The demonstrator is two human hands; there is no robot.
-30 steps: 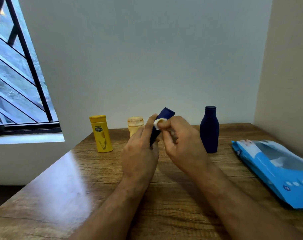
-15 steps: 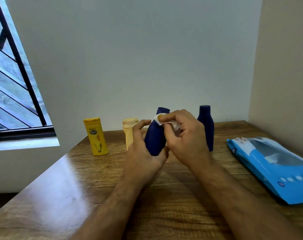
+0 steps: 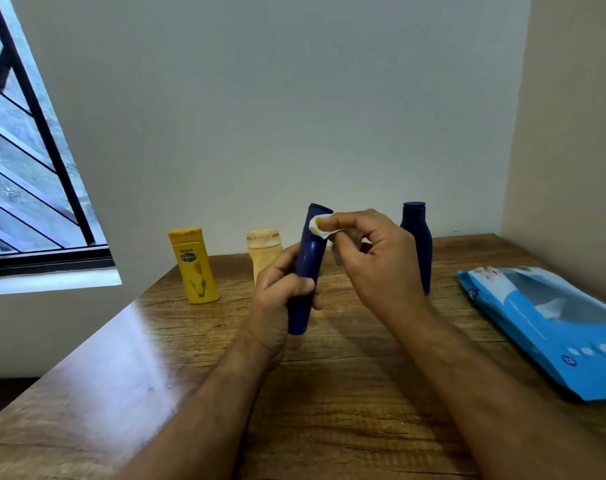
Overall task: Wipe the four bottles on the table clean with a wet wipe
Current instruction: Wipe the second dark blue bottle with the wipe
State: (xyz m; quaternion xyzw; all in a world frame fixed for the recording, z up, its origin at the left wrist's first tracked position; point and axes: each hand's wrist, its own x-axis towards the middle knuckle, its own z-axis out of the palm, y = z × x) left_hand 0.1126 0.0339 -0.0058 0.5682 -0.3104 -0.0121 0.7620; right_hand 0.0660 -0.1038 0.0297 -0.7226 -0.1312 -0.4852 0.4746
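While both forearms reach in from the near edge of the tabletop (image 3: 346,393), left hand (image 3: 277,299) is wrapped around a dark blue bottle (image 3: 306,268), lifted clear, tilted slightly right. Right hand (image 3: 374,258) pinches a white wet wipe (image 3: 320,227) against the bottle's neck. Blue wipes pack (image 3: 551,327) lies flat at the right edge. Along the far edge: yellow bottle (image 3: 193,265), tan bottle (image 3: 264,251) partly blocked by left hand, second blue bottle (image 3: 416,233) partly behind right hand.

Wood-grain table (image 3: 346,393) glossy; navy bottle (image 3: 306,271) smooth plastic; blue pack (image 3: 554,337) shiny film.
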